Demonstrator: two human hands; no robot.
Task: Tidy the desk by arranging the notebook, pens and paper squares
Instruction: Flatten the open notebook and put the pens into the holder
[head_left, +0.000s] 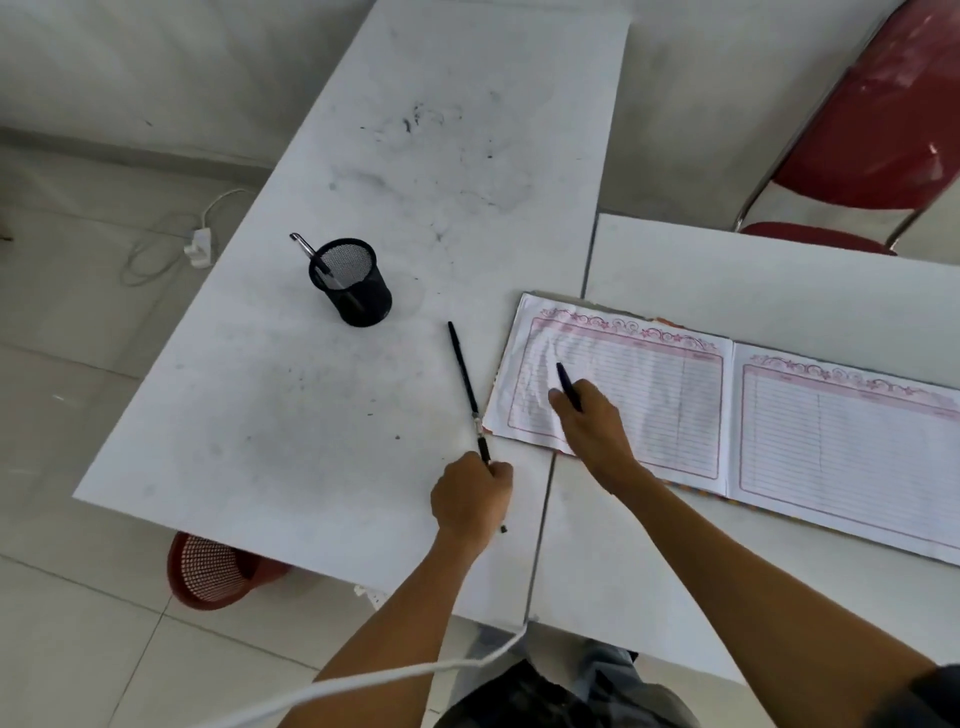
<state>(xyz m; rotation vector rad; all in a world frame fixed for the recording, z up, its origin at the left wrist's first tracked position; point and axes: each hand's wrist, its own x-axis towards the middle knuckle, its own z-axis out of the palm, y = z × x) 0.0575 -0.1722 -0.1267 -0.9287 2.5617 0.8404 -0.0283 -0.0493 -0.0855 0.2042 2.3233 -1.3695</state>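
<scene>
The left hand (470, 496) has its grip closed round the near end of a long black pen (467, 392), which points up-frame across the tabletop (291, 415); the right hand (592, 421) pinches a second, shorter pen (568, 386) over the left page of the open notebook (727, 410), right of centre. Both pens look light, stiff and smooth, likely to roll, so a mid-barrel pinch should serve better than an end hold. The notebook's crumpled page looks limp and tearable; better to lift by its covers. The mesh pen holder (350, 283), upper left of centre, already has one pen. No paper squares are visible.
</scene>
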